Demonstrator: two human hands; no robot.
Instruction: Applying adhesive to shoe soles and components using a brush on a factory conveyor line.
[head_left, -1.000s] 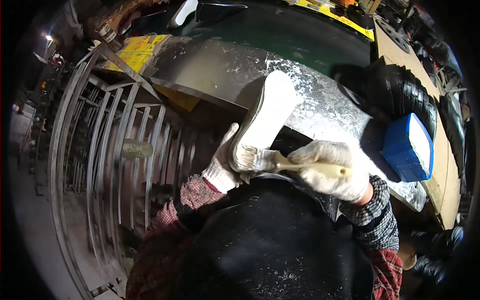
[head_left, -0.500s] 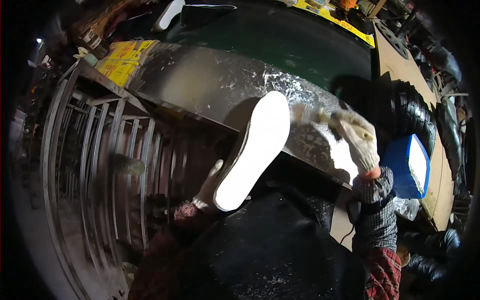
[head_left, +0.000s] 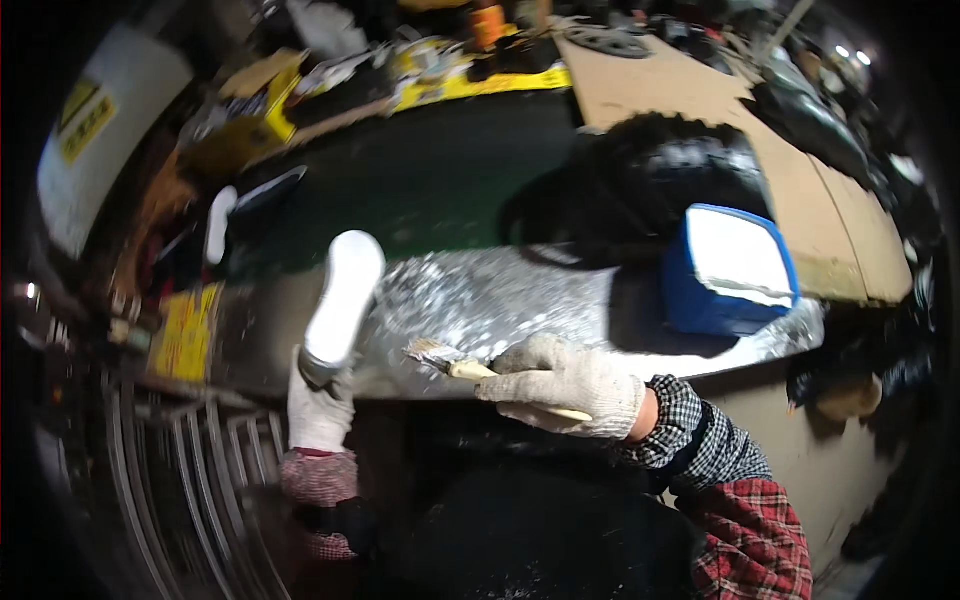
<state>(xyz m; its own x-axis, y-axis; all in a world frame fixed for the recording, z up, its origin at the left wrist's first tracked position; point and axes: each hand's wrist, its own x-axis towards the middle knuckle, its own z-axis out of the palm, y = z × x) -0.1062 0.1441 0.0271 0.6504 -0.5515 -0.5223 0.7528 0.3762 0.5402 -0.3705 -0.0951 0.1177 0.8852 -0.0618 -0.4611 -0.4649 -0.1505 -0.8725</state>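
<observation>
My left hand, in a knitted off-white glove, is closed around the near end of a white shoe sole. The sole points away from me, tilted above the edge of the worktable, its broad white face toward me. My right hand, gloved the same way, grips a brush by its pale handle. Its whitish bristles point left, a short way right of the sole and apart from it. Behind the brush, white smears cover the table's metal strip.
A blue tub of white stuff stands at the right, beside shiny black rounded objects. Another white sole lies far left on the dark green tabletop. Metal racks stand below at the left; cardboard lies at the back right.
The view has swung to the right. My left hand still holds the sole, now farther over the table. My right hand has brought the brush nearer to me; the brush shows more clearly.
</observation>
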